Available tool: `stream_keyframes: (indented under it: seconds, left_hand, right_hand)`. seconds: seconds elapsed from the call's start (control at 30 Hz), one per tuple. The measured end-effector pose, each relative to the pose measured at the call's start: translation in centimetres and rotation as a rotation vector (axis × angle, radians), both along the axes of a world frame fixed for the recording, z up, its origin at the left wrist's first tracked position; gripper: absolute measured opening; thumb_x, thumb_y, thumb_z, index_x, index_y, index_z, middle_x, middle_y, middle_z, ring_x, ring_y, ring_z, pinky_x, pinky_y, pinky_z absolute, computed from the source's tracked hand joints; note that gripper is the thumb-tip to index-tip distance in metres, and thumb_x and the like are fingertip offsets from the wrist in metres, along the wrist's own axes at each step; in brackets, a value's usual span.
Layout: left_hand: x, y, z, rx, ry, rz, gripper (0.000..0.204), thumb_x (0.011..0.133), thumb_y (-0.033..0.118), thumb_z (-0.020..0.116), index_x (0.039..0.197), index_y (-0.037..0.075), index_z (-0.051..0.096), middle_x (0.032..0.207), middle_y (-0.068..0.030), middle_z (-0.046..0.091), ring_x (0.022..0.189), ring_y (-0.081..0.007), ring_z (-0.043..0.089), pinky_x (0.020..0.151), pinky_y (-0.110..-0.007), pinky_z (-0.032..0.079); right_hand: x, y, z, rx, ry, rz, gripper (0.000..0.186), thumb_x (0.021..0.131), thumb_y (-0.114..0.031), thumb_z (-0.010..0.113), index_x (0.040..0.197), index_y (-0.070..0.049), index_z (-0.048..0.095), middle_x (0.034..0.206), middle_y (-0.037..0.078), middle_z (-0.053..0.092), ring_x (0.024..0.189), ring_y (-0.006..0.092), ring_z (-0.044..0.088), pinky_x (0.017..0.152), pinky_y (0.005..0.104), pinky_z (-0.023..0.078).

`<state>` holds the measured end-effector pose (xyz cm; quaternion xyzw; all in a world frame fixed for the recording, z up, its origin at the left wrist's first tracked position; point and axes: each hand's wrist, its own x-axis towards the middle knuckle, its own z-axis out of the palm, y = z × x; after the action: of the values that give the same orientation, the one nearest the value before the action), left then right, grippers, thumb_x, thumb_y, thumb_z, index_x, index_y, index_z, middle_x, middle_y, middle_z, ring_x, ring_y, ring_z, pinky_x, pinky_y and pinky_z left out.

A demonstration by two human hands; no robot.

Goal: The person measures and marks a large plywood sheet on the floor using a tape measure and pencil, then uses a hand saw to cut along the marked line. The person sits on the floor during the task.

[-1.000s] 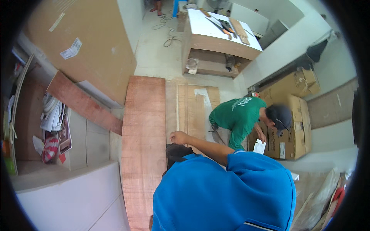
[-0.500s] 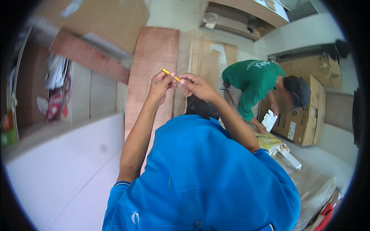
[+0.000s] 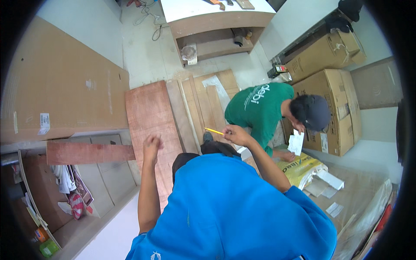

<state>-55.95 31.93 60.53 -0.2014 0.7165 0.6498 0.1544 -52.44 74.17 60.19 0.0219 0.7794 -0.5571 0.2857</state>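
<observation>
Between the fingertips of my right hand point(image 3: 237, 135) is a thin yellow pencil point(image 3: 213, 131). Its free end points left, over the wood pieces and near a dark shoe point(image 3: 208, 137). My left hand point(image 3: 151, 146) is apart from it, above a long reddish-brown wooden board point(image 3: 156, 112) on the floor. The left fingers are curled and slightly blurred. Whatever may be inside them is hidden.
At right a co-worker in a green shirt point(image 3: 255, 102) bends over, holding white paper point(image 3: 296, 142). Behind are cardboard boxes point(image 3: 312, 93). A yellow sack point(image 3: 299, 169) lies nearby. Left stand a large carton point(image 3: 65, 86) and an open cabinet point(image 3: 47, 195); a white-topped table point(image 3: 216, 19) stands ahead.
My hands have moved apart, and the left has let go of the pencil, which stays in my right hand. The view has shifted, showing more of the table ahead.
</observation>
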Motion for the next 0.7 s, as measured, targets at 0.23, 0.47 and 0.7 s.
stream_keyframes:
  seconds: [0.23,0.47,0.7]
  left_hand:
    - [13.8,-20.4,-16.9,-0.341,-0.346,-0.444,0.027,0.095,0.027,0.061,0.096,0.004,0.076,0.084,-0.0097,0.073,0.073,-0.0243,0.069,0.066,-0.043,0.055]
    - [7.0,-16.9,-21.6,-0.093,-0.688,-0.414,0.027,0.098,0.03,0.059,0.101,0.008,0.074,0.086,-0.0075,0.071,0.077,-0.0247,0.068,0.066,-0.044,0.052]
    - [-23.0,-8.0,-17.4,0.094,-0.666,-0.308,0.079,0.099,0.057,0.057,0.159,0.009,0.04,0.15,-0.018,0.052,0.122,-0.034,0.058,0.097,-0.049,0.049]
  right_hand:
    - [-5.6,3.3,-4.8,-0.194,-0.147,-0.473,0.012,0.095,-0.01,0.071,0.105,-0.006,0.064,0.087,0.001,0.065,0.077,0.0112,0.062,0.067,0.0282,0.053]
    - [-12.1,4.7,-5.6,-0.157,-0.293,-0.605,0.011,0.095,-0.01,0.069,0.103,-0.005,0.065,0.085,0.004,0.067,0.078,0.0138,0.066,0.065,0.0293,0.051]
    - [-20.5,2.5,-14.7,0.244,-0.239,-0.455,0.009,0.095,-0.011,0.066,0.101,-0.004,0.064,0.083,0.007,0.068,0.067,0.0169,0.065,0.054,0.0324,0.049]
